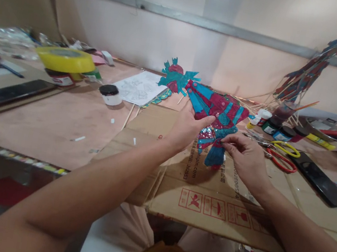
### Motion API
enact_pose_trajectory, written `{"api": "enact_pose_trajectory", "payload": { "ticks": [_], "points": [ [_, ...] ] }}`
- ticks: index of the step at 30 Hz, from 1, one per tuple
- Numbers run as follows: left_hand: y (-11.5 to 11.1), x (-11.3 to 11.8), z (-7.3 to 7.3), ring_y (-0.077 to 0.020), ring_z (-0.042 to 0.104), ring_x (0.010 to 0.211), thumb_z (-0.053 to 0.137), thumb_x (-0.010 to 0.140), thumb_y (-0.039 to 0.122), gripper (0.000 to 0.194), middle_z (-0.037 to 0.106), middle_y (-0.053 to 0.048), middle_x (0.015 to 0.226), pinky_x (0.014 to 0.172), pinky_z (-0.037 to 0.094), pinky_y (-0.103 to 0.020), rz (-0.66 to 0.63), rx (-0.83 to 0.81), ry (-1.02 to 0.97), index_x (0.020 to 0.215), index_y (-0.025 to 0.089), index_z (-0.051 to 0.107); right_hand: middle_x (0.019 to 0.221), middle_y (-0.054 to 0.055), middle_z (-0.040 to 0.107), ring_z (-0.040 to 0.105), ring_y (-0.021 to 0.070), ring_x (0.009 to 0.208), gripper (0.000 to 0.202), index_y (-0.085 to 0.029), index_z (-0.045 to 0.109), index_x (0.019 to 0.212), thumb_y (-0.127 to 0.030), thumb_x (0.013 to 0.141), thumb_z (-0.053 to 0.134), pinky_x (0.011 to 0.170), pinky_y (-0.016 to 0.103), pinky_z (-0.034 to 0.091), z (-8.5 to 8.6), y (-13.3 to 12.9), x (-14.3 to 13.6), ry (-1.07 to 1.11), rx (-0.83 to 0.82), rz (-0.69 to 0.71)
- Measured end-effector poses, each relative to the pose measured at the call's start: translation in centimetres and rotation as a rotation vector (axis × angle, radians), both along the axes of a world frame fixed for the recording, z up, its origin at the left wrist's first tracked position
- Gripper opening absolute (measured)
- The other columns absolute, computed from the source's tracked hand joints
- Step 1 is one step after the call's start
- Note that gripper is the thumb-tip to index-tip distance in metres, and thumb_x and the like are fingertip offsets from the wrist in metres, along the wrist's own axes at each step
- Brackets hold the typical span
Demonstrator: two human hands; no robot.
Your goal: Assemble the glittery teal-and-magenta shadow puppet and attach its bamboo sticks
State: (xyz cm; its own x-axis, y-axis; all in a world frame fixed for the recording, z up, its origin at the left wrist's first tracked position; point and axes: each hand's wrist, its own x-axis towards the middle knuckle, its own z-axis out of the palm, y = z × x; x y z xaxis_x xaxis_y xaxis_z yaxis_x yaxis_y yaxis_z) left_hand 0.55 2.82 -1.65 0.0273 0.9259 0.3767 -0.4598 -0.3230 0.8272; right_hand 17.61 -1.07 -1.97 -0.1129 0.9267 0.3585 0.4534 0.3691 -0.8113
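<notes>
A flat, jointed figure painted teal blue and dark red, which looks like a shadow puppet (pixel 224 109), is held up over the cardboard (pixel 171 186). Its jagged teal head points to the upper left. My left hand (pixel 189 127) grips the body from its left side, with the thumb across the front. At the puppet's lower part, my right hand (pixel 245 157) pinches near the joint above a blue piece that hangs down. Whether a tiny item is between those right fingertips, I cannot make out.
Scissors with yellow and red handles (pixel 281 161) and a black phone (pixel 321 180) lie at right. Paint bottles (pixel 283 133) and thin sticks stand behind. A black-lidded jar (pixel 110 94), a drawing sheet (pixel 138 87) and yellow tape (pixel 65 60) are on the left.
</notes>
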Motion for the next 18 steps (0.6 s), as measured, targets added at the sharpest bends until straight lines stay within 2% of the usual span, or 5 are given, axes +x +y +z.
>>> {"api": "enact_pose_trajectory", "payload": {
  "ticks": [9,14,18],
  "points": [
    [0.03,-0.07,0.02,-0.0212,0.067,0.096,0.071,0.074,0.016,0.038,0.070,-0.003,0.102,0.088,0.054,-0.039,0.070,-0.026,0.125,0.108,0.025,0.055,0.078,0.000,0.065,0.059,0.0159,0.074,0.010,-0.021,0.067,0.080,-0.026,0.081,0.059,0.070,0.030,0.044,0.50,0.07,0.03,-0.077,0.005,0.048],
    [0.31,-0.12,-0.15,-0.0214,0.067,0.093,0.070,0.074,0.015,0.032,0.070,-0.005,0.101,0.087,0.055,-0.040,0.053,-0.030,0.150,0.102,0.021,0.055,0.076,-0.001,0.061,0.056,0.0149,0.072,0.005,-0.021,0.063,0.081,-0.025,0.082,0.060,0.069,0.030,0.043,0.56,0.14,0.05,-0.087,0.000,0.095],
    [0.16,-0.14,-0.07,-0.0219,0.067,0.095,0.072,0.074,0.018,0.035,0.070,-0.005,0.103,0.088,0.054,-0.041,0.014,-0.019,0.138,0.105,0.021,0.055,0.071,-0.003,0.055,0.051,0.0129,0.065,0.008,-0.020,0.056,0.079,-0.025,0.079,0.062,0.060,0.028,0.039,0.40,0.29,-0.12,-0.051,0.008,0.082]
  ]
}}
